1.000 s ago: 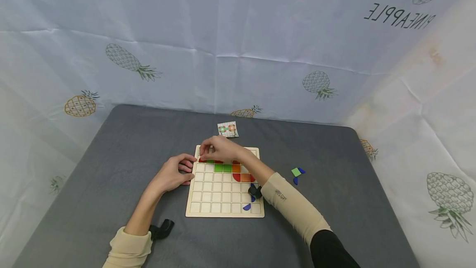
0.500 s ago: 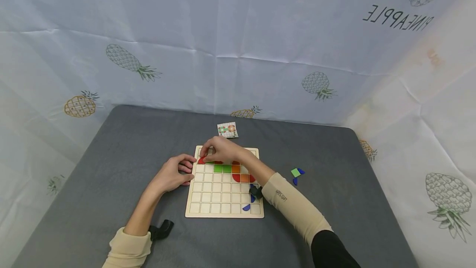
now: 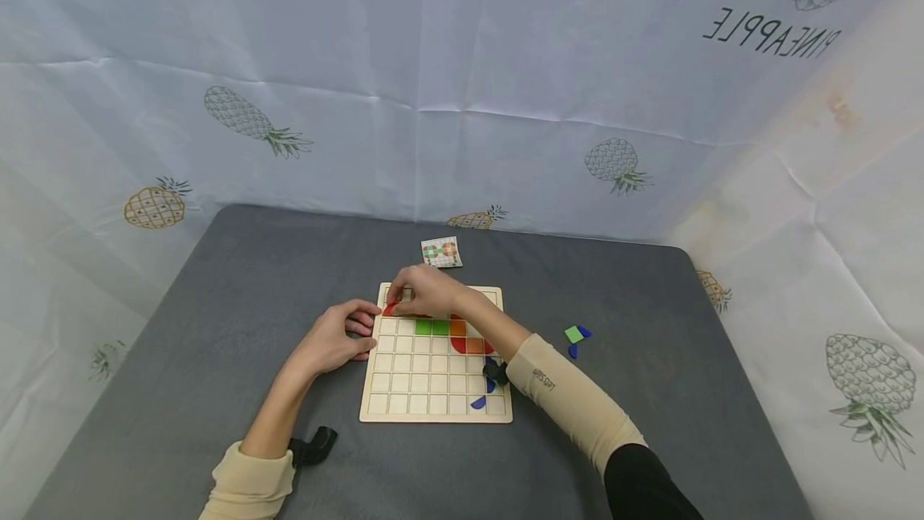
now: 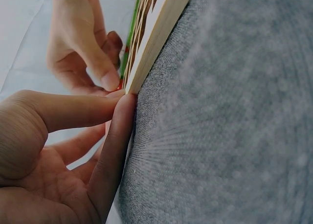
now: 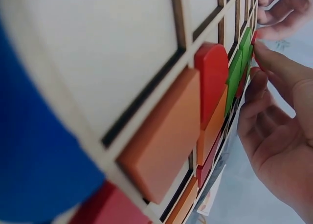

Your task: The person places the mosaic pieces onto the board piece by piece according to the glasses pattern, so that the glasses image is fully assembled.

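A wooden grid board lies on the grey table. My left hand holds its left edge, thumb and finger closing on the rim in the left wrist view. Over the board's upper left, my right hand pinches a rounded red piece between thumb and fingers, at a far-left cell. Green squares sit in cells beside it, partly under the right hand. Farther right are orange squares and a rounded red piece. Blue half-round pieces lie loose on the board's lower right.
Behind the board lies a small printed pattern card. A light green square and two blue half-round pieces lie right of the board. White pineapple-print cloth hangs behind the table.
At the board's upper left, the red piece turns and shifts slightly in the right fingers, showing more red and then less. The left hand and board stay put.
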Demonstrator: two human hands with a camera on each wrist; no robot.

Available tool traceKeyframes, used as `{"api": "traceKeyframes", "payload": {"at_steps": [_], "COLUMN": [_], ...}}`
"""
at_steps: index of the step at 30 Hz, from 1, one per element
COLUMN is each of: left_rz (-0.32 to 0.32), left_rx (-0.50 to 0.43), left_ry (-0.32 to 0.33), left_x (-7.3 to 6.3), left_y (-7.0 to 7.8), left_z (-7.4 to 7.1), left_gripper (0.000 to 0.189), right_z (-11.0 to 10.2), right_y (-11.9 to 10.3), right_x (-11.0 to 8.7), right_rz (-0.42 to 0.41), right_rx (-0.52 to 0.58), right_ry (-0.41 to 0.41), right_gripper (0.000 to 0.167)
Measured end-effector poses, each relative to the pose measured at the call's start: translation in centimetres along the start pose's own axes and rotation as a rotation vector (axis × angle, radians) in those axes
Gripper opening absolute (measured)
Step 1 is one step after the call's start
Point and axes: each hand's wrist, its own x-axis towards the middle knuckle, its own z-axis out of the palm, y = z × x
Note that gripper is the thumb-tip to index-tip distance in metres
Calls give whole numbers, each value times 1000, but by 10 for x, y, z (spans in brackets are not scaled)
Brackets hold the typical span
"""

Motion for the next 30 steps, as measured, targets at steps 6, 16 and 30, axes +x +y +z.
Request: {"api": "traceKeyframes", "payload": {"at_steps": [6, 16, 30], "left_rz": [4, -6, -9], "left_rx": [4, 17, 5], "left_ry": [4, 16, 14], "left_x": [1, 4, 1], "left_y": [1, -1, 0], "left_z": [1, 3, 2], "left_gripper": [48, 47, 47], "right_z": [-2, -20, -40], "right_y": [2, 17, 53], "right_x": [-4, -44, -165], "right_rz": [3, -12, 147], "right_rx": [32, 78, 60], "right_ry": [-2, 60, 163], "right_gripper": [15, 18, 19]}}
